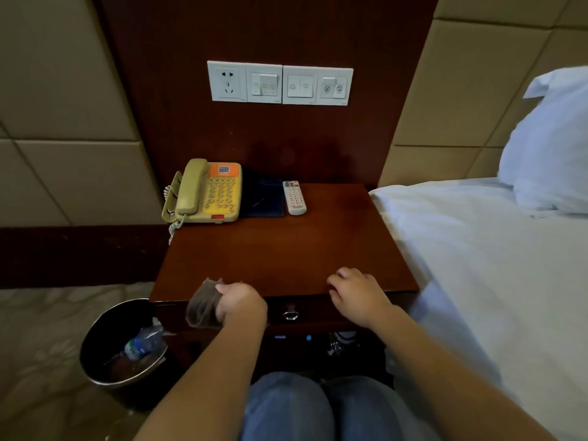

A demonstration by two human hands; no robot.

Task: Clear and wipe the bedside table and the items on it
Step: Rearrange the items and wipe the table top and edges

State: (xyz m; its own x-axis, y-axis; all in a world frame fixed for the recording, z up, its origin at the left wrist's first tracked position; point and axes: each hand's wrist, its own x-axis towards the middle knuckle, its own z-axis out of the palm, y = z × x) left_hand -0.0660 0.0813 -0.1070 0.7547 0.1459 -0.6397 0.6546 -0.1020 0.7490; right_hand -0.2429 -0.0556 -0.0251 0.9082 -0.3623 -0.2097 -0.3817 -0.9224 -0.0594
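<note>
Dim, warm light; soft focus throughout; wide-angle bending at the edges.

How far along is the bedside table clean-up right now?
Looks done: a plastic bottle lies in the waste bin, and the front half of the bedside table is bare. In hand: the left hand grips a brown cloth at the front left edge; the right hand rests on the front edge. Left: the telephone, dark folder and remote control sit along the back, so they and the surface beneath likely need wiping.
</note>
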